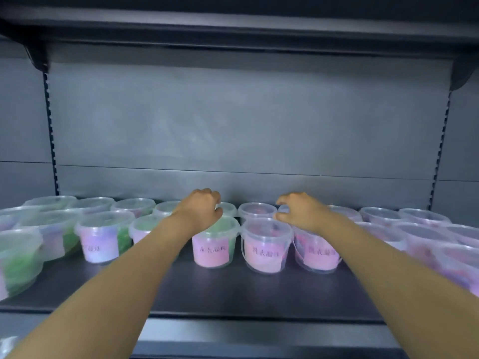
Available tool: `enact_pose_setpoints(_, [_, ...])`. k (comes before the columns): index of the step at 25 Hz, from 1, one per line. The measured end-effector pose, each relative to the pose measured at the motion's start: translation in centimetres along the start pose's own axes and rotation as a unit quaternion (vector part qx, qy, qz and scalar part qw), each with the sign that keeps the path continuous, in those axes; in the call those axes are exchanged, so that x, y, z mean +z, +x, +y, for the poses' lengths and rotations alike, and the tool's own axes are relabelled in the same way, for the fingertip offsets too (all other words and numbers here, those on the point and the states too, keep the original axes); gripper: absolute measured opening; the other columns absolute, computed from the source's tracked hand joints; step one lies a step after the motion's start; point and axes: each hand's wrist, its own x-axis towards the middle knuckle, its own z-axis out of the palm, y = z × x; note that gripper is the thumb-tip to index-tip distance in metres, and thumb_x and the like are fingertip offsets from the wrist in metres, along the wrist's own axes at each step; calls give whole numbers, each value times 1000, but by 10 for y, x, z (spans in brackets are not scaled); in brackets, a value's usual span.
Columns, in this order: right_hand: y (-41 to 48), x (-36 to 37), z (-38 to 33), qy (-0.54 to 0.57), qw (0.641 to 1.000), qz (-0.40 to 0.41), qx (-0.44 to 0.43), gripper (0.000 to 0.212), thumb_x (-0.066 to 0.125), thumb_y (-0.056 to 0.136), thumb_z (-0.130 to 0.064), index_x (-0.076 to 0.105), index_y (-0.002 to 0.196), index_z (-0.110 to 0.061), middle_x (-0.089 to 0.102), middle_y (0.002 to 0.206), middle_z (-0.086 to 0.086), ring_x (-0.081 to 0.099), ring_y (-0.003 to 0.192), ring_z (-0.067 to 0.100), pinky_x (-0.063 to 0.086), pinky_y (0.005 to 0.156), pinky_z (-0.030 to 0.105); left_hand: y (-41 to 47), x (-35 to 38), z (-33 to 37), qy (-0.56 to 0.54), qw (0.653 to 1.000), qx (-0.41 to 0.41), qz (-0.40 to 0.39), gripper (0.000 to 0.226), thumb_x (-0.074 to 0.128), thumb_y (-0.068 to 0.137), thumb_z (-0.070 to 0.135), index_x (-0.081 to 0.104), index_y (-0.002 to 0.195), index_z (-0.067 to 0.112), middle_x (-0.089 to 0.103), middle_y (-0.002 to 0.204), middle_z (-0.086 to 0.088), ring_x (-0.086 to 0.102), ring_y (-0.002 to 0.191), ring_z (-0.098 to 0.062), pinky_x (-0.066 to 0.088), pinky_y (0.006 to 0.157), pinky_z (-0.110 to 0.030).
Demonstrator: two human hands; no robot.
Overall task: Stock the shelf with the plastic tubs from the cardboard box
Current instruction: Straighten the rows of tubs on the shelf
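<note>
Several clear plastic tubs with lids and pink labels stand in rows on the dark shelf (233,288). Those on the left hold green contents, those on the right pink. My left hand (201,208) reaches over a green front tub (215,244), and its fingers curl down over the lid of a back-row tub (229,208). My right hand (298,211) is beside it, with fingers and thumb curled round the rim of another back-row tub (283,208), behind a pink front tub (320,255). Both held tubs are mostly hidden under the hands. The cardboard box is out of view.
A pink tub (265,246) and a back-row tub (256,211) stand between my hands. The shelf's grey back panel (246,130) rises behind the tubs, and an upper shelf (233,29) overhangs. A bare strip of shelf runs along the front edge.
</note>
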Motion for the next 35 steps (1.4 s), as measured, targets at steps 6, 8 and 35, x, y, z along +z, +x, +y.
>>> enact_pose_setpoints(6, [60, 30, 22, 50, 998, -30, -15, 38, 58, 89, -36, 61, 121, -16, 62, 123, 2, 55, 115, 21, 42, 92, 25, 54, 43, -18, -4, 999, -19, -39, 34, 37, 97, 25, 57, 120, 9, 54, 128, -11, 54, 109, -29, 44, 95, -34])
enact_pose_setpoints(8, [79, 42, 25, 53, 997, -57, -27, 44, 59, 88, -40, 57, 128, -20, 58, 131, 0, 52, 122, 19, 39, 96, 25, 68, 52, -22, -5, 997, -22, -80, 41, 39, 97, 35, 50, 132, 16, 48, 138, -7, 54, 107, -27, 41, 98, -31])
enact_pose_setpoints(35, [132, 54, 28, 41, 977, -196, -70, 53, 51, 85, -62, 63, 123, -28, 56, 134, -7, 51, 124, 17, 37, 109, 37, 128, 43, -35, -22, 956, -29, -292, 56, 43, 90, 56, 47, 137, 25, 40, 147, 5, 39, 135, -18, 29, 113, -34])
